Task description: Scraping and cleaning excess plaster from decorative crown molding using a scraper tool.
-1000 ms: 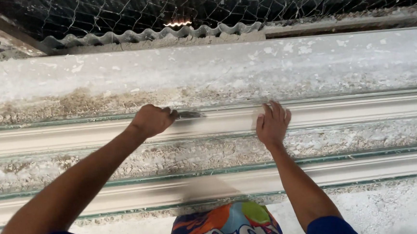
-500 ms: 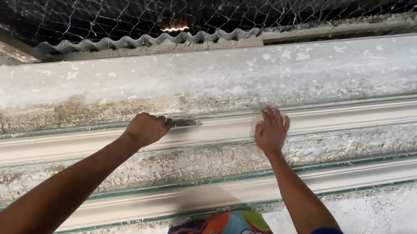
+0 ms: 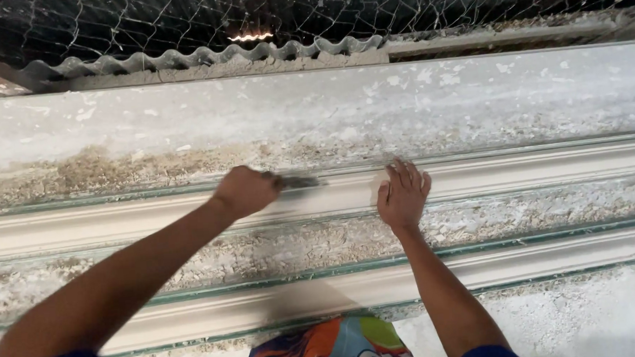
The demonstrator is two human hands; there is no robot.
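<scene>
Two long white plaster mouldings lie across the worktop (image 3: pixel 328 112), and the upper moulding (image 3: pixel 523 173) is the one in hand. A small scraper blade (image 3: pixel 299 181) lies flat along its top edge, near the middle of the view, pointing toward three o'clock. The left hand (image 3: pixel 246 191) has its fingers clenched around the blade's handle, which is hidden inside the fist. At three o'clock from the blade, just beside its tip, the right hand (image 3: pixel 404 195) rests flat on the same moulding, fingers released and spread, pressing on the white surface and holding nothing. Between the two mouldings, at six o'clock from the hands, runs a strip of crumbly grey-white plaster debris (image 3: pixel 555 212). The lower moulding (image 3: pixel 557 256) runs parallel below that, edged in green. At twelve o'clock from the hands the worktop is a pale slab dusted with flakes and brownish grit. Beyond it, a corrugated sheet edge (image 3: pixel 200 57) and wire mesh (image 3: pixel 395 5) close off the top of the view. A colourful printed garment (image 3: pixel 328 350) shows at six o'clock, at the bottom edge.
</scene>
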